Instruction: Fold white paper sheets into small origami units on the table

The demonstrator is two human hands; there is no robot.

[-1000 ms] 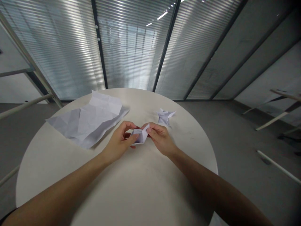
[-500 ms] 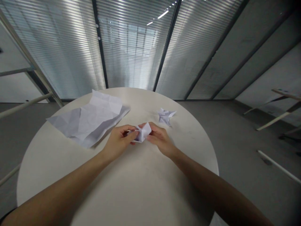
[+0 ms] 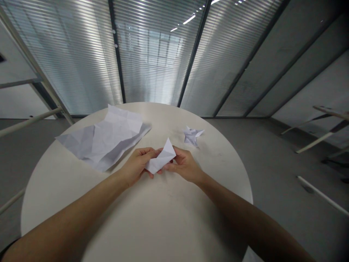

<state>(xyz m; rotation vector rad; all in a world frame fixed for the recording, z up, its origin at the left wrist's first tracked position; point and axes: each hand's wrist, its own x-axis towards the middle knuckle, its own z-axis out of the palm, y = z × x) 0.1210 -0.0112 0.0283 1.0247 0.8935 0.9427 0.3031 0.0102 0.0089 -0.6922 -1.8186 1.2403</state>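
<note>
Between my two hands is a small folded piece of white paper (image 3: 163,158), with a pointed flap standing up at its top. My left hand (image 3: 140,162) grips its left side, thumb on the upper face and fingers beneath. On the other side my right hand (image 3: 185,163) pinches the right edge, its fingers partly hidden behind the paper. Just beyond my right hand lies a folded paper star (image 3: 191,136) with pointed arms. A large creased sheet of white paper (image 3: 106,136) rests on the table to the left of my hands.
All of this is on a round white table (image 3: 169,218). A corner of white paper (image 3: 251,255) shows at the bottom edge, by my right forearm. Metal bars (image 3: 35,120) stand at the left, and another table (image 3: 331,112) is at the far right. Blinds cover the glass wall behind.
The folded paper has been turned between my hands: a broad flat face and a tall point now show where a small opened pocket was. The star and large sheet stay put.
</note>
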